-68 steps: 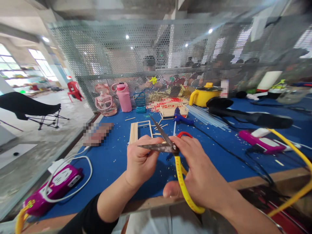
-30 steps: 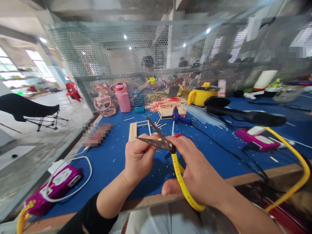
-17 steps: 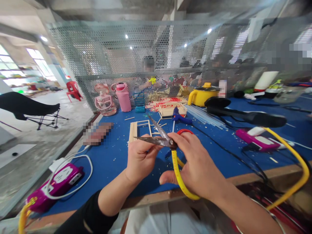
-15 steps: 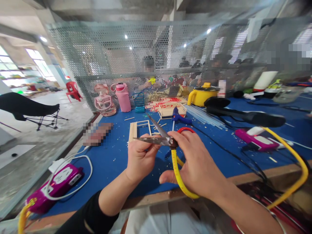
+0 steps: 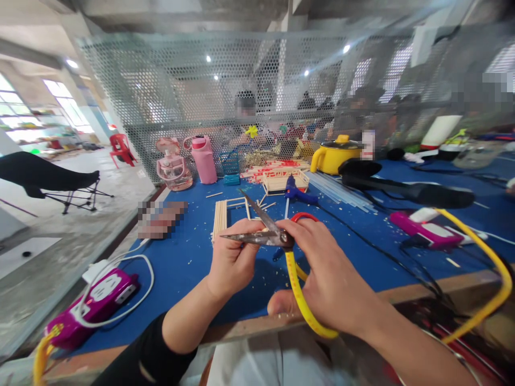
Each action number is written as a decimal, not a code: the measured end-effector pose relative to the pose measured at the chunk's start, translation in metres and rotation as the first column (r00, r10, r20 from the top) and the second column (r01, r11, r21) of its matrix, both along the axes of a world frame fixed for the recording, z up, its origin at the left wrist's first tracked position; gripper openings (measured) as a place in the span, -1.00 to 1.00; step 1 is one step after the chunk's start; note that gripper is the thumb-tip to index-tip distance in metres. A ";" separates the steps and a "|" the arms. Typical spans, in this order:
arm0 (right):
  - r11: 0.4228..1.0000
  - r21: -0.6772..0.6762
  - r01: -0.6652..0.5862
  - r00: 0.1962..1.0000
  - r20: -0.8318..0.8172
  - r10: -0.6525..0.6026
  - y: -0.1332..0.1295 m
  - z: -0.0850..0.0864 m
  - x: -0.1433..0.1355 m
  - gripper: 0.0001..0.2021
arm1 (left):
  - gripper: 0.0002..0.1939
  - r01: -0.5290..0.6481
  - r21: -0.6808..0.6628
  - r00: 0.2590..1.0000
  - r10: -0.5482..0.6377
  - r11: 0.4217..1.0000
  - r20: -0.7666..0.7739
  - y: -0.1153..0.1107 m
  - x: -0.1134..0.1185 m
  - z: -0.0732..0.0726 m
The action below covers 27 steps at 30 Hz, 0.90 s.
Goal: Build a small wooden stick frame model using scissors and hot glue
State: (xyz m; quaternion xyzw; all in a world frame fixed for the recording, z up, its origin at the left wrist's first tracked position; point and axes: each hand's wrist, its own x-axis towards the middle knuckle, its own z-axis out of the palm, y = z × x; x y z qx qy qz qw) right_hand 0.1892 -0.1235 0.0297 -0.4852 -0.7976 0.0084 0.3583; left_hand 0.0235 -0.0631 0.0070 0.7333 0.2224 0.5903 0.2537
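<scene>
In my right hand (image 5: 333, 273) is a pair of scissors (image 5: 298, 292) with one yellow handle loop and a red part on the other. The blades stand apart and point left, the lower one passing over my left hand (image 5: 231, 265). That hand is closed in a pinch, and whatever sits between its fingertips is hidden. Just behind it a small frame of wooden sticks (image 5: 219, 217) lies on the blue table (image 5: 177, 289), partly covered by the fingers. Farther back are a stick-built tray (image 5: 277, 185) and a blue glue gun (image 5: 300, 195).
Red-and-white sticks (image 5: 269, 170), clear glue sticks (image 5: 341, 192) and a yellow pot (image 5: 336, 158) stand toward the back. Purple power strips (image 5: 96, 300) with cables lie at both sides. Two bottles (image 5: 204, 161) are near the mesh screen (image 5: 181, 80); people sit beyond it.
The scissors and my right hand have shifted slightly down and right, blades still apart. My left hand stays almost in place, still pinched.
</scene>
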 end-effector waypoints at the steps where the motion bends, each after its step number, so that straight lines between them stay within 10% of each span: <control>1: 1.000 -0.013 -0.008 1.000 -0.001 0.008 -0.001 0.000 0.001 -0.20 | -0.83 0.007 0.001 1.000 -0.007 1.000 -0.009 0.000 0.000 0.000; 27: 0.996 0.075 0.042 0.993 0.107 -0.050 0.000 0.003 0.002 -0.03 | -0.82 -0.022 0.034 1.000 0.022 0.999 -0.014 -0.003 0.002 0.006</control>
